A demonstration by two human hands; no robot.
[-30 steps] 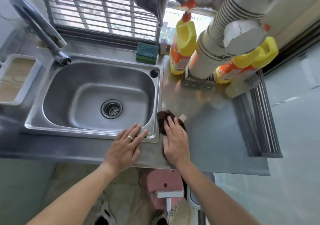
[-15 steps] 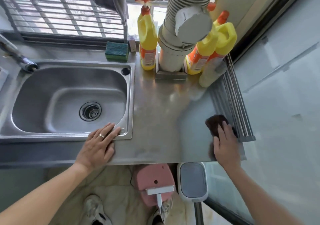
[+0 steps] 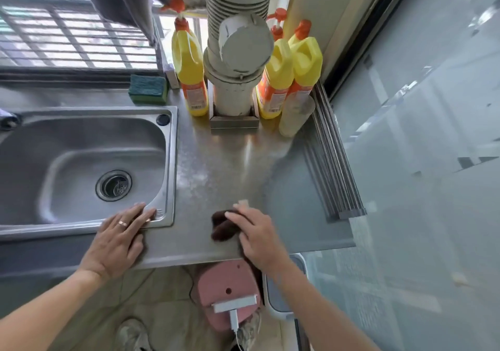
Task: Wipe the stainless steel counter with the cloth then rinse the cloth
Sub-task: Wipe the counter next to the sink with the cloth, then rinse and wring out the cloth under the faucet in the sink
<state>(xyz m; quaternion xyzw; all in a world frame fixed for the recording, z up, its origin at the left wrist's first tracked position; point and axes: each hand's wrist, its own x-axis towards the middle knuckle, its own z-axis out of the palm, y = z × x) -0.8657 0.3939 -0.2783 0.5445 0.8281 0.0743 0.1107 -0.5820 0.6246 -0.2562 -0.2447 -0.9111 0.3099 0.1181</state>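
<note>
Right hand (image 3: pixel 257 238) flat, pressing brown cloth (image 3: pixel 222 228) on counter (image 3: pixel 216 166) near front edge. Left hand (image 3: pixel 119 239) flat on sink (image 3: pixel 170 161) rim, holding nothing. Risks: bunched cloth slips off edge; far sweep knocks bottles (image 3: pixel 189 66).

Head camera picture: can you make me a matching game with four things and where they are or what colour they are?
Things:
1. cloth
2. sponge
3. drain
4. bottles

Clues:
A. yellow, with orange tops
B. green, behind the sink
C. dark brown, on the counter
D. in the bottom of the sink

Pairs: 1-C, 2-B, 3-D, 4-A
</note>
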